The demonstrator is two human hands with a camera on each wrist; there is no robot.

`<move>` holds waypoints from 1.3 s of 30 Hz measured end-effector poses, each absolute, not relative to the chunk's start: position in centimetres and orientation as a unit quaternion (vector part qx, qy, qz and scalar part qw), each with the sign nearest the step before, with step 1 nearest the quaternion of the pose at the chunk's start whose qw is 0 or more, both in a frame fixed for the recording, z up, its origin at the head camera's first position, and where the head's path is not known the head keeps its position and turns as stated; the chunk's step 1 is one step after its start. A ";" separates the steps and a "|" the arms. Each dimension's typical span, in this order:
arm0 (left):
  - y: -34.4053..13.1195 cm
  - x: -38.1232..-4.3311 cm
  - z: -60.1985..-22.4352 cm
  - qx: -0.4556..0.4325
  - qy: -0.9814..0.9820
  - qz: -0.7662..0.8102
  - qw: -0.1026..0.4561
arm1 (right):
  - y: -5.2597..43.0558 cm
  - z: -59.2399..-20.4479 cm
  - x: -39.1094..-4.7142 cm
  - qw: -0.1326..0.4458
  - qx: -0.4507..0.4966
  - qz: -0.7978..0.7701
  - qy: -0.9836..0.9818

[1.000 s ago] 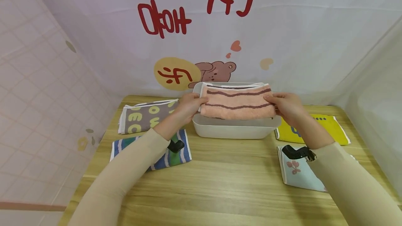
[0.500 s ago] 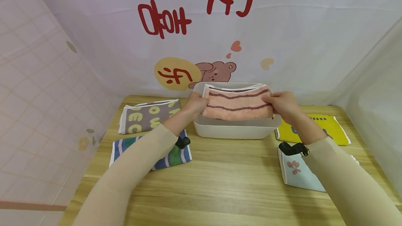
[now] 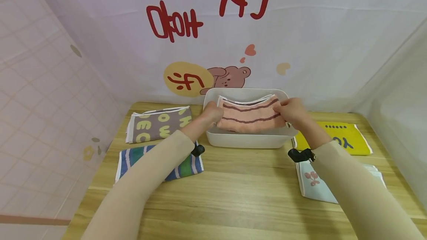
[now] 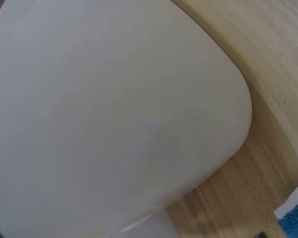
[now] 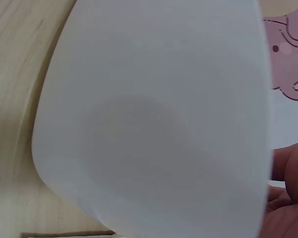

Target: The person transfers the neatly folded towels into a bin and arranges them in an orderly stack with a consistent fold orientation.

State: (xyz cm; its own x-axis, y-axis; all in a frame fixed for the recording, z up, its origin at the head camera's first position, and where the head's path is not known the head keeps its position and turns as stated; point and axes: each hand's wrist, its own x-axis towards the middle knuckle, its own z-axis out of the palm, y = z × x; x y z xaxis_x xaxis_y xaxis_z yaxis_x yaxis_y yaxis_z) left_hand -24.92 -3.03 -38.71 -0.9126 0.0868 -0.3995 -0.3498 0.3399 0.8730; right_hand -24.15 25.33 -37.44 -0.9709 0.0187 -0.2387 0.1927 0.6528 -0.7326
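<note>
A folded peach towel (image 3: 251, 116) with dark wavy stripes and white edging sags between both hands, inside the opening of a white plastic bin (image 3: 250, 142). My left hand (image 3: 212, 114) grips its left end at the bin's left side. At the other end, my right hand (image 3: 291, 111) pinches the towel, thumb on top. The bin's outer wall (image 4: 119, 109) fills most of the left wrist view. In the right wrist view, part of my right hand (image 5: 290, 193) shows past the bin's rim; the towel is hidden there.
On the wooden table (image 3: 233, 192), a grey lettered towel (image 3: 156, 125) and a blue-green striped towel (image 3: 186, 167) lie left of the bin. A yellow towel (image 3: 350, 138) and a pale blue cherry towel (image 3: 313, 184) lie right. A printed curtain (image 3: 300, 40) hangs behind.
Both hands have lowered the peach towel deeper into the bin and drawn a little closer together, so its middle sags more. The other towels have not moved.
</note>
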 end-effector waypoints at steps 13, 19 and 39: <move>-2.2 -25.1 -39.8 -0.112 0.824 0.517 0.202 | 24.8 -39.3 -25.1 0.123 0.027 -0.393 0.911; -2.2 -25.5 -40.1 -0.115 0.837 0.491 0.212 | 24.5 -39.9 -25.3 0.113 0.026 -0.395 0.911; -2.1 -27.9 -41.2 -0.115 0.881 0.390 0.241 | 24.4 -41.4 -25.5 0.093 0.030 -0.335 0.937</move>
